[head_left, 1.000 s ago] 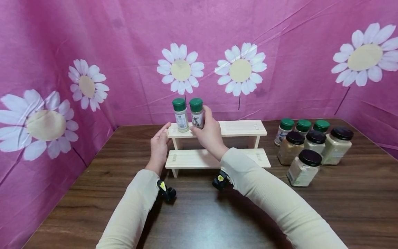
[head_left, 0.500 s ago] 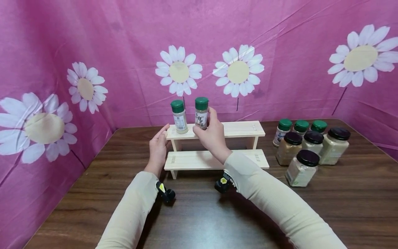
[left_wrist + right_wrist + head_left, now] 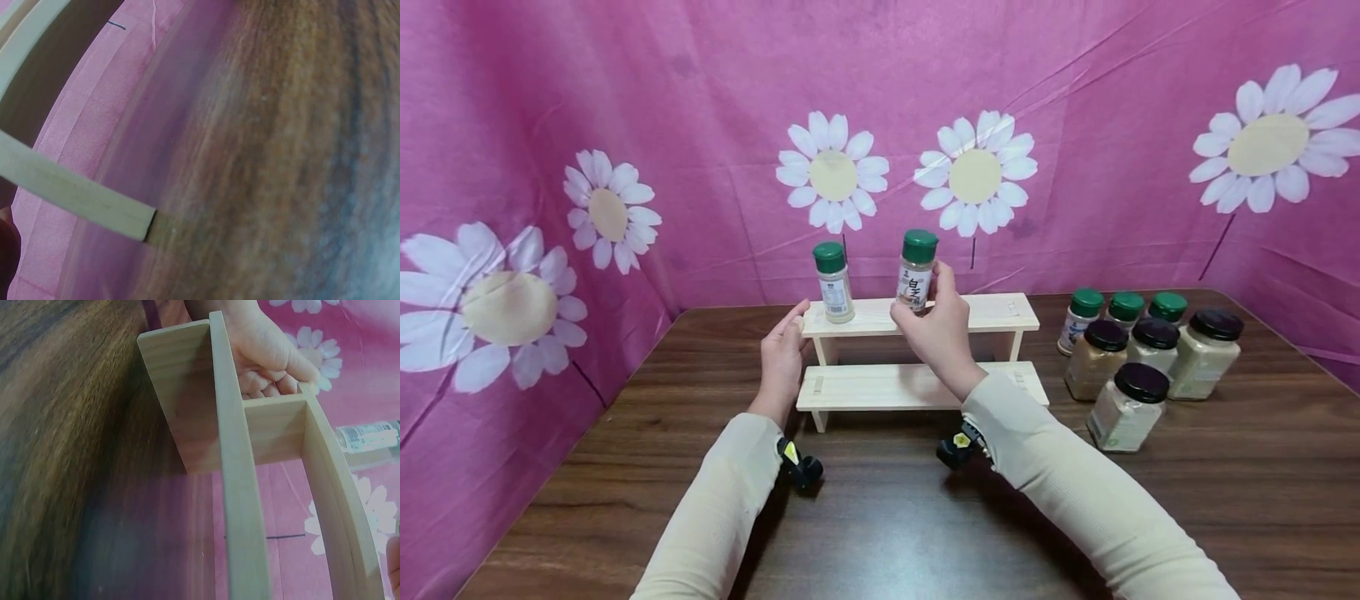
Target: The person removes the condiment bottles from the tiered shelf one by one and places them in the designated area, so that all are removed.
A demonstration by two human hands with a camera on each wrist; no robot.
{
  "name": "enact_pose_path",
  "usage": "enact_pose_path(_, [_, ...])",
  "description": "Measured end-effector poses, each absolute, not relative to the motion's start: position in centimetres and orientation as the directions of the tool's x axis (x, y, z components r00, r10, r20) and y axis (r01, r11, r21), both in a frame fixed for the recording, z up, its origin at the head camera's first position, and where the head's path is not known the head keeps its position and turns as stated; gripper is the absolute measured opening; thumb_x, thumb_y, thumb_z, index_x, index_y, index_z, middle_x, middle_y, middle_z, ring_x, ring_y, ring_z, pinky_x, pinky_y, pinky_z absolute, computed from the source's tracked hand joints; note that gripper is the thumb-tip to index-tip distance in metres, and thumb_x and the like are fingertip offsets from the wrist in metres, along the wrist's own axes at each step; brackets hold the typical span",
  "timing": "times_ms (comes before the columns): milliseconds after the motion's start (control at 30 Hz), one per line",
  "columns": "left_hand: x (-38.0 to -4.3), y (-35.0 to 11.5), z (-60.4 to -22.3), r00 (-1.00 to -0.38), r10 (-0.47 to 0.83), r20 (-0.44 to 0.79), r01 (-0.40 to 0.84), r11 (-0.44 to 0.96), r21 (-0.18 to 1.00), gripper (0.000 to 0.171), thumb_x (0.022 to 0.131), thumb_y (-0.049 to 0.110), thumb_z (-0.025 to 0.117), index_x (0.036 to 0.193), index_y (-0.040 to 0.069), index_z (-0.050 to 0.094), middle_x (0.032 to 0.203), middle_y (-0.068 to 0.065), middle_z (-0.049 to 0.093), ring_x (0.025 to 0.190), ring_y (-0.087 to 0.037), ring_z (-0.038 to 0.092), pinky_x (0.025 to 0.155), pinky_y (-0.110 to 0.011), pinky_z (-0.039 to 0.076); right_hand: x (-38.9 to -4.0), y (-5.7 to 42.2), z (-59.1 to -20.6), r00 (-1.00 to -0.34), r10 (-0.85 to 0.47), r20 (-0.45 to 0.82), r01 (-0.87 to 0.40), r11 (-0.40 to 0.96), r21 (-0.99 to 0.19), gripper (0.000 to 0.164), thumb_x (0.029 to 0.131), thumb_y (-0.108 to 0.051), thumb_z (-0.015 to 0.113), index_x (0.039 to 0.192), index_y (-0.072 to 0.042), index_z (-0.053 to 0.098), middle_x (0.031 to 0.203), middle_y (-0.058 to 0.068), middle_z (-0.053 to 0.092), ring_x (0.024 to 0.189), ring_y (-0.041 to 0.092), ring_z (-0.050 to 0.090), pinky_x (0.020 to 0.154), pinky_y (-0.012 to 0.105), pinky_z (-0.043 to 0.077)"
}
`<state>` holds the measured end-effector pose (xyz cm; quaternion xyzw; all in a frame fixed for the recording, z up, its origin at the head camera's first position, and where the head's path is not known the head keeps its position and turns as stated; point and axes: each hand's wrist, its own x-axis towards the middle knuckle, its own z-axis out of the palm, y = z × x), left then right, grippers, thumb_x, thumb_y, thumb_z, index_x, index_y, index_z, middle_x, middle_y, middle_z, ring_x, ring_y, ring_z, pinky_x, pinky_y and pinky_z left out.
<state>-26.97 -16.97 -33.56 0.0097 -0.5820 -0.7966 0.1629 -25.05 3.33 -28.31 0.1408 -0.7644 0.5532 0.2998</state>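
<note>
A spice shaker with a green cap (image 3: pixel 916 268) is upright in my right hand (image 3: pixel 943 332), pinched between thumb and fingers over the middle of the upper tier. The two-tier wooden rack (image 3: pixel 988 312) stands on the table. At the left end of its upper board, my left hand (image 3: pixel 781 360) grips the edge; the right wrist view shows this hand (image 3: pixel 265 347) with lower fingers curled beside the rack. Another green-capped shaker (image 3: pixel 836 292) stands on the upper tier near that end. The left wrist view catches mainly a rack leg (image 3: pixel 75 192) and the tabletop.
To the right of the rack stand several green-capped shakers (image 3: pixel 1078 321) in a row. Black-lidded square jars (image 3: pixel 1093 362) are in front of them, with one jar (image 3: pixel 1127 412) nearest me. A pink daisy-print cloth (image 3: pixel 715 125) hangs behind the table (image 3: pixel 880 517).
My right hand has carried its shaker to the right along the upper tier, away from the standing shaker. The left hand has stayed at the rack's end.
</note>
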Motion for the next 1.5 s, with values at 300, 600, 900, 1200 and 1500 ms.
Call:
enact_pose_path(300, [-27.1, -17.0, -33.7, -0.941, -0.266, 0.21, 0.282, -0.274, 0.919, 0.04, 0.093, 0.007, 0.04, 0.13, 0.0, 0.051, 0.132, -0.017, 0.051, 0.088, -0.001, 0.062, 0.083, -0.021, 0.051, -24.1, 5.5, -28.4, -0.745, 0.159, 0.648, -0.572, 0.348, -0.743, 0.051, 0.071, -0.007, 0.065, 0.119, -0.003, 0.047, 0.085, 0.013, 0.062, 0.075, 0.018, 0.055, 0.059, 0.022, 0.049])
enact_pose_path(600, [-27.0, -17.1, -34.0, -0.945, -0.263, 0.196, 0.267, -0.268, 0.926, 0.039, 0.093, 0.009, 0.041, 0.13, 0.001, 0.052, 0.132, -0.015, 0.052, 0.089, 0.0, 0.061, 0.083, -0.021, 0.051, -22.6, 7.4, -28.1, -0.734, 0.232, 0.638, -0.552, 0.343, -0.76, 0.052, 0.069, -0.004, 0.063, 0.119, -0.002, 0.049, 0.089, 0.012, 0.062, 0.075, 0.011, 0.053, 0.057, 0.013, 0.046])
enact_pose_path(900, [-26.9, -17.0, -33.9, -0.944, -0.268, 0.192, 0.266, -0.274, 0.924, 0.04, 0.093, 0.008, 0.04, 0.13, 0.0, 0.052, 0.131, -0.019, 0.052, 0.086, 0.0, 0.061, 0.08, -0.02, 0.052, -21.3, 9.5, -27.9, -0.683, 0.315, 0.659, -0.523, 0.419, -0.742, 0.048, 0.069, -0.003, 0.059, 0.116, -0.002, 0.049, 0.094, 0.013, 0.063, 0.079, 0.015, 0.055, 0.058, 0.015, 0.044])
enact_pose_path(1200, [-26.9, -17.1, -33.8, -0.944, -0.262, 0.202, 0.273, -0.275, 0.922, 0.04, 0.094, 0.009, 0.04, 0.131, -0.001, 0.051, 0.132, -0.019, 0.051, 0.088, -0.001, 0.062, 0.079, -0.019, 0.052, -19.9, 12.6, -27.4, -0.65, 0.366, 0.666, -0.491, 0.466, -0.736, 0.046, 0.07, 0.002, 0.056, 0.116, 0.001, 0.051, 0.089, 0.013, 0.063, 0.072, 0.009, 0.052, 0.059, 0.016, 0.043])
enact_pose_path(1500, [-26.9, -17.1, -33.7, -0.944, -0.265, 0.196, 0.267, -0.265, 0.927, 0.04, 0.093, 0.008, 0.04, 0.13, 0.0, 0.052, 0.131, -0.019, 0.052, 0.087, -0.001, 0.062, 0.082, -0.022, 0.051, -18.1, 16.1, -27.4, -0.606, 0.413, 0.68, -0.47, 0.503, -0.725, 0.04, 0.07, 0.003, 0.055, 0.109, -0.005, 0.055, 0.083, -0.012, 0.058, 0.072, 0.001, 0.053, 0.059, 0.01, 0.042])
